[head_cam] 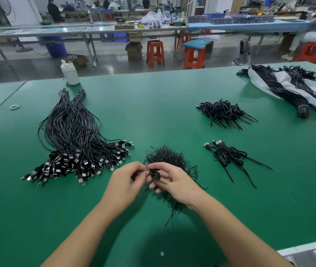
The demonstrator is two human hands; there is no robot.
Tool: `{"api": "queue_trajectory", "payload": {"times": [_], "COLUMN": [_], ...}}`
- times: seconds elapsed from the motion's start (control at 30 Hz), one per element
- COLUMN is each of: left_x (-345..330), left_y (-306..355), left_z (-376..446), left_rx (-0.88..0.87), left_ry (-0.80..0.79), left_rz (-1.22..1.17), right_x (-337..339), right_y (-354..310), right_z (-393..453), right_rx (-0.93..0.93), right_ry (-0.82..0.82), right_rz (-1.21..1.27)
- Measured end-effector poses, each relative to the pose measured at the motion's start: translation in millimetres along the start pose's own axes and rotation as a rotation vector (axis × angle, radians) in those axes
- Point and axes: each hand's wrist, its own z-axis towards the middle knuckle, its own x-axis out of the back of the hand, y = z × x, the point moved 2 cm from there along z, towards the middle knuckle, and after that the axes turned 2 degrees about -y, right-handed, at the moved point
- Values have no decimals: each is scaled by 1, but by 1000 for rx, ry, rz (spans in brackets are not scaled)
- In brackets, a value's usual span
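Observation:
My left hand and my right hand meet over the green table, both pinching a small coiled black cable between their fingertips. Just behind the hands lies a heap of black twist ties; some ties trail out under my right wrist. To the left spread two big bundles of black USB cables, plugs toward me. On the right lie a few coiled, tied cables, and farther back a larger pile of coiled cables.
A white bottle stands at the table's far edge. Rubber bands lie far left. More cable bundles on a white sack sit far right. Beyond the table are orange stools, benches and people.

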Motion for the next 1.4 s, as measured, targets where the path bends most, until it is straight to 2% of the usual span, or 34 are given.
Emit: {"api": "queue_trajectory", "payload": {"times": [0.1, 0.2, 0.33, 0.43, 0.53, 0.6, 0.77, 0.87, 1.0, 1.1, 1.23, 1.4], "left_x": [-2, -2, -2, -3, -5, -6, -2, -1, -3, -8, -18, -32], "left_y": [4, 9, 18, 22, 24, 23, 14, 14, 15, 11, 2, -7], "left_z": [1, 0, -4, -5, -6, -7, -6, -5, -6, -6, -8, -2], "left_rx": [75, 23, -198, -365, -433, -367, -72, -38, -214, -420, -656, -666], "left_ry": [-14, 8, 31, 14, -7, -14, 64, 98, 126, 147, 176, 199], "left_rz": [-59, -4, 231, 378, 451, 361, 43, -21, 151, 344, 486, 459], "right_x": [4, 7, 8, 9, 8, 6, 0, 2, 7, 6, 6, 12], "right_y": [-5, -6, -1, 2, 4, 4, 0, -1, -5, -9, -8, 0], "right_z": [2, 3, 3, 5, 3, 2, -2, -1, 1, -1, -4, 0], "right_rx": [89, 131, 107, 69, 62, 75, 121, 135, 123, 101, -23, -104], "right_ry": [150, 256, 183, 201, 213, 186, 93, 136, 232, 187, -14, 29], "right_rz": [-192, -356, -218, -154, -101, -85, -19, -115, -326, -482, -234, -185]}}
